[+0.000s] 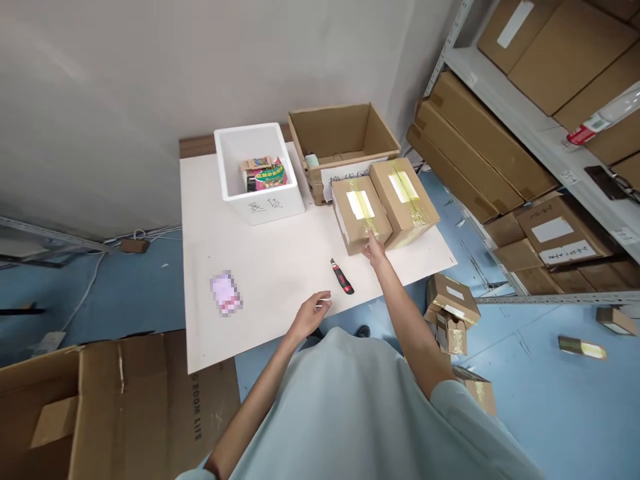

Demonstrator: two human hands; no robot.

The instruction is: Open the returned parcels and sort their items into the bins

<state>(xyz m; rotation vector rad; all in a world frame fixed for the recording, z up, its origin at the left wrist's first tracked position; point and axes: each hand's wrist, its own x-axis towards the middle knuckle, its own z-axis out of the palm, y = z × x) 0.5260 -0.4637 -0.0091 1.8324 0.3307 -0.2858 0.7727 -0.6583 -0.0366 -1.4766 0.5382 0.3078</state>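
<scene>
My right hand is at the near end of a taped cardboard box, thumb on its front top edge and the other fingers low against it. The box carries a white label under yellowish tape and sits on the white tabletop. A second taped box stands against its right side. Over the table's front edge hovers my left hand, loosely curled with its fingers apart and nothing in it. Between the two hands lies a red and black utility knife, its tip pointing away from me.
A white foam box holds colourful packages. Beside it stands an open carton with a small item inside. A blurred pinkish item lies at left. Shelves of cartons rise at right; small boxes and a large carton are below.
</scene>
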